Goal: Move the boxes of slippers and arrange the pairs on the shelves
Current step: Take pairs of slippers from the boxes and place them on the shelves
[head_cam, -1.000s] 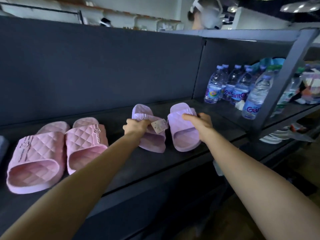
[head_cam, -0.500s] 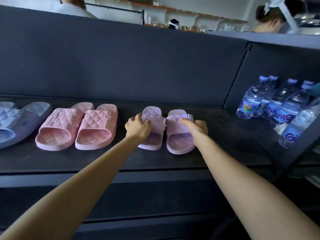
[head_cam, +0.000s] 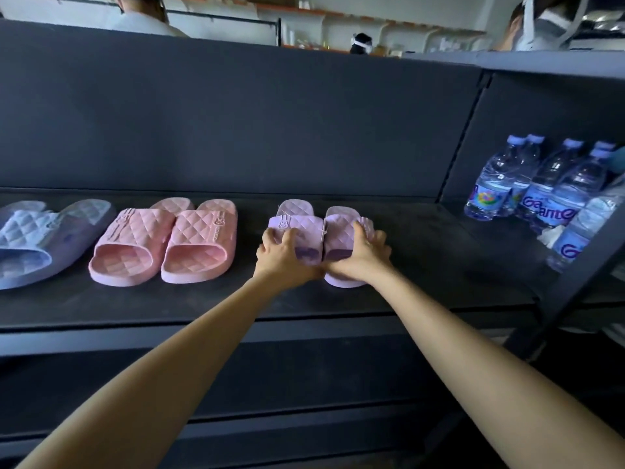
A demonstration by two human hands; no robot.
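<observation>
A pair of lilac quilted slippers stands side by side on the dark shelf. My left hand grips the left lilac slipper at its strap. My right hand grips the right lilac slipper the same way. The two slippers touch along their inner edges, with a small tag between them. To their left sits a pink quilted pair, toes pointing to the back. A pale blue pair lies at the far left, partly cut off by the frame.
Several water bottles stand in the shelf section to the right, behind a dark upright post. A tall dark back panel closes the shelf behind. People stand beyond the panel's top edge. A lower shelf edge runs below.
Both hands have pushed the two lilac slippers together until they touch, and the hands now sit nearer the heels. The view has swung left, bringing the blue pair into sight.
</observation>
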